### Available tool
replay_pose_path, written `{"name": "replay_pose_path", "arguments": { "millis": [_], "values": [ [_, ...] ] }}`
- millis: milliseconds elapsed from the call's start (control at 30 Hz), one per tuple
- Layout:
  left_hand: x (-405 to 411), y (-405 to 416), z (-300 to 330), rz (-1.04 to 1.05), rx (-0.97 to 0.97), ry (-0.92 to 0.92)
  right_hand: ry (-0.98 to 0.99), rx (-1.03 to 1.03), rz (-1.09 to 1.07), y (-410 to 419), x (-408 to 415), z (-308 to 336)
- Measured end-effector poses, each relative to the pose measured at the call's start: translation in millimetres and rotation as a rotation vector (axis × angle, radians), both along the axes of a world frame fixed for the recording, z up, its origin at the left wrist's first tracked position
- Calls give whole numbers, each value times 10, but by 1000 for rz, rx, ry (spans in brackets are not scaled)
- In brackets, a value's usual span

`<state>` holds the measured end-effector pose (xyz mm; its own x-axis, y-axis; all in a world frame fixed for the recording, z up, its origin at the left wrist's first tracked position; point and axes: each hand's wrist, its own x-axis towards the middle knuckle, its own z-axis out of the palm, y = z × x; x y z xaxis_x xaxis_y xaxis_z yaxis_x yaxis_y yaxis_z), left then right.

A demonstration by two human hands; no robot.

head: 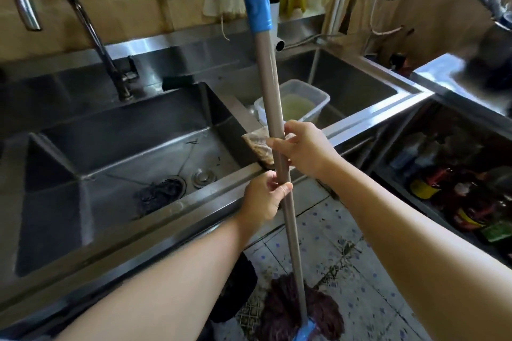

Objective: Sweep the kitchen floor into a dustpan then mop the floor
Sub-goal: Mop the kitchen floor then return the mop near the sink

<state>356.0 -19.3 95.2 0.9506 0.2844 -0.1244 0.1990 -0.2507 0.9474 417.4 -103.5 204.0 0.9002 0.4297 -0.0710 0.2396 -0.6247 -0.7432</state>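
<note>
Sink (155, 130) and tub (299, 102) behind gripped mop handle (273, 86).

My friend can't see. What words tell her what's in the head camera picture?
Two hands hold a grey mop handle upright in front of a steel sink: the right hand grips higher, the left hand just below. The dark mop head rests on the spotted tile floor. A tap curves over the sink, and a plastic tub sits in the next basin.
</note>
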Motion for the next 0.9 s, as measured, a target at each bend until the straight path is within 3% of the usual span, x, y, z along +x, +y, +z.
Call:
{"name": "replay_pose_path", "arguments": {
  "millis": [233,467,900],
  "values": [
    [125,149,7,11,110,-40,41,-3,-8,124,159,-49],
    [246,180,18,10,-60,26,53,-13,-48,148,293,-108],
    [396,269,72,-5,-63,54,49,-24,-39,203,453,-174]
  ]
}}
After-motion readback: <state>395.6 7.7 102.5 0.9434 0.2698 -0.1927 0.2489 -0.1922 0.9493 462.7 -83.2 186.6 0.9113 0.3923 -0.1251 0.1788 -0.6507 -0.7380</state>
